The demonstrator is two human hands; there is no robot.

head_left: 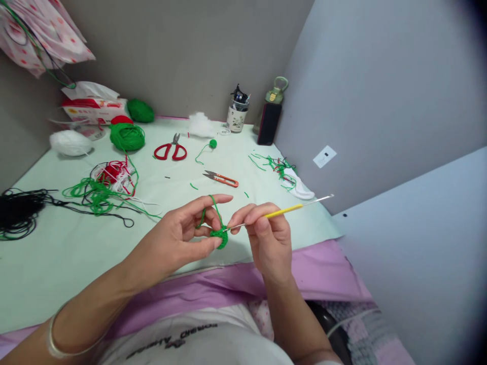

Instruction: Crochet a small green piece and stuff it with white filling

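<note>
My left hand (pixel 186 230) pinches a small green crocheted piece (pixel 220 237) between thumb and fingers. A strand of green yarn (pixel 215 205) loops over its outstretched index finger. My right hand (pixel 266 233) grips a crochet hook with a yellow handle (pixel 283 210); the metal tip meets the green piece. Both hands hover just above the near edge of the pale green table (pixel 57 263).
Red scissors (pixel 170 150), orange thread snips (pixel 221 178), green yarn balls (pixel 127 136), a white yarn ball (pixel 70 142), tangled green, red and black yarn (pixel 102 187), a tissue box (pixel 93 109), a cup of tools (pixel 237 115), a bottle (pixel 272 119), yarn scraps (pixel 283 170).
</note>
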